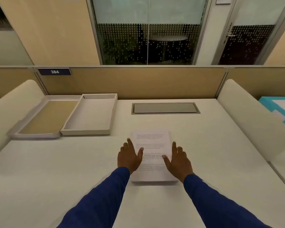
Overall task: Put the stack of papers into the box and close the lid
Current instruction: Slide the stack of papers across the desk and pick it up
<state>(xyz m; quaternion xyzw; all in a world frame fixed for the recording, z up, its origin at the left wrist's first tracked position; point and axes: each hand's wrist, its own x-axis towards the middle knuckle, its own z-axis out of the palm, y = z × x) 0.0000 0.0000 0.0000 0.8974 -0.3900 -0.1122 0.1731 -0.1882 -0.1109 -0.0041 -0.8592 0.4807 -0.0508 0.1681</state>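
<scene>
light: warm, dim, even | shadows: soft, faint | focus: slightly soft | edges: wide-angle bowing

head view, forward-down, close over desk (204,145)

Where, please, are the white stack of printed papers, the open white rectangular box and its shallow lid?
White stack of printed papers (152,142): head view, top sheet.
Open white rectangular box (90,115): head view, bare inner floor.
Shallow lid (48,117): head view, tan inner face.

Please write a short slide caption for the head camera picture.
Both hands, left hand and right hand, open over the paper stack; open box waits.
</scene>
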